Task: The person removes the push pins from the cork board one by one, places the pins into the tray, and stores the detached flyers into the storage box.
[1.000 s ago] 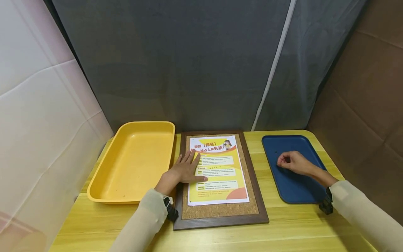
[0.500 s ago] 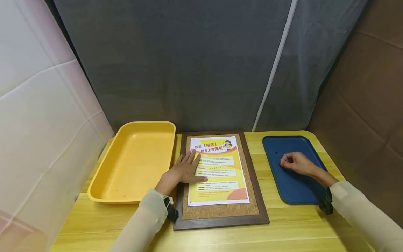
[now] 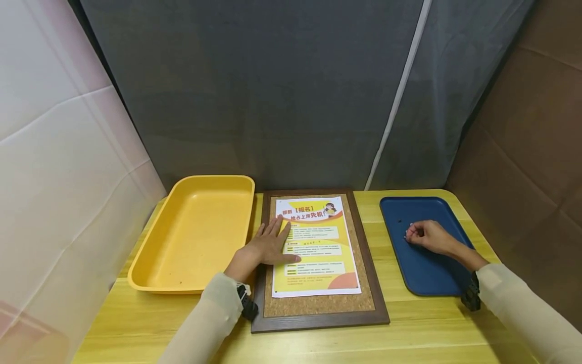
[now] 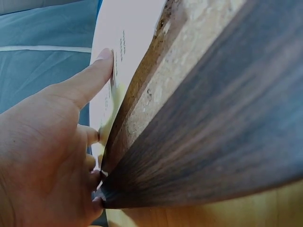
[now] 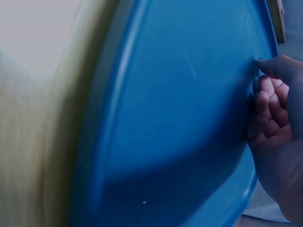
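Note:
My left hand [image 3: 268, 247] lies spread on a printed yellow and white sheet [image 3: 313, 283]. The sheet lies on a cork board [image 3: 318, 305] with a dark wooden frame [image 3: 323, 319]. In the left wrist view the thumb [image 4: 90, 80] rests against the sheet, and part of the cork shows beside it. My right hand [image 3: 429, 236] is low over the blue tray [image 3: 432, 280], its fingers curled and fingertips drawn toward the thumb. Tiny specks show at these fingertips; I cannot tell whether they pinch something. A small dark thing [image 3: 399, 221] lies on the tray just beyond them.
A deep yellow tray [image 3: 191, 232] stands left of the board, with a few tiny specks on its floor. Beneath everything is a light wooden table [image 3: 318, 349]. A grey curtain [image 3: 254, 101] hangs behind it, with a white sheet at left and a brown one at right.
My right hand has shifted slightly right, away from the small dark thing, and its fingertips have drawn closer together. The left hand stays flat on the sheet.

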`<state>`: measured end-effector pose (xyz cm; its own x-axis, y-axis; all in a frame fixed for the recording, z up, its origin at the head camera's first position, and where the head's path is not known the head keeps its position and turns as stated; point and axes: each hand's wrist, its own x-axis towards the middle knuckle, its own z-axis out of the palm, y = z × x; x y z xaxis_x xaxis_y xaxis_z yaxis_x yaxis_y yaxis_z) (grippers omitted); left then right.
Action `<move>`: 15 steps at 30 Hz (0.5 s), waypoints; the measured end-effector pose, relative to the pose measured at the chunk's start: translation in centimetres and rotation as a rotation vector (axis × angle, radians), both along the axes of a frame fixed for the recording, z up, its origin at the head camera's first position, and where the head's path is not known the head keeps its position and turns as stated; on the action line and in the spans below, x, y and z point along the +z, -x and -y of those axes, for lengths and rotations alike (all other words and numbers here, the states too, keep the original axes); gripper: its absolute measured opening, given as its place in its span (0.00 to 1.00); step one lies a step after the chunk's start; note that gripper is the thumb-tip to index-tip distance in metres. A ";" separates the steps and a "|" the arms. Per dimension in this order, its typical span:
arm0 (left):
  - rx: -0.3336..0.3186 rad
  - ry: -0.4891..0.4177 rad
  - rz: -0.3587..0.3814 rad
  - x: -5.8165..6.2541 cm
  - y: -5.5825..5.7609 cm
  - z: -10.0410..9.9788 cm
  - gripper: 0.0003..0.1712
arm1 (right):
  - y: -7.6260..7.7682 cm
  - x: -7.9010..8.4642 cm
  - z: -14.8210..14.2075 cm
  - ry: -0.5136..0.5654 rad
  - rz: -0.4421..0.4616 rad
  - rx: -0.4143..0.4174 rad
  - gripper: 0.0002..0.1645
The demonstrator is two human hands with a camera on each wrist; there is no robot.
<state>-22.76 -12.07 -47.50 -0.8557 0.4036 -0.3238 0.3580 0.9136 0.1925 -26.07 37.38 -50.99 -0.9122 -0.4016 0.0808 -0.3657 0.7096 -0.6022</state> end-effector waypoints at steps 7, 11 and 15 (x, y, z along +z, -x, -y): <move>0.008 -0.023 -0.017 -0.2 0.0 0.0 0.65 | 0.1 0.2 0.4 0.023 -0.020 -0.026 0.03; 0.027 -0.057 -0.046 -0.2 0.0 -0.1 0.65 | -0.1 0.5 1.4 0.016 -0.068 -0.067 0.03; 0.076 -0.124 -0.100 -0.1 0.1 -0.1 0.62 | -0.4 1.1 2.9 0.021 -0.110 -0.100 0.11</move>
<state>-22.88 -11.94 -47.63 -0.9109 0.3678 -0.1871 0.3118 0.9105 0.2717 -25.67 34.46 -49.92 -0.9329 -0.3060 0.1898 -0.3581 0.7338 -0.5774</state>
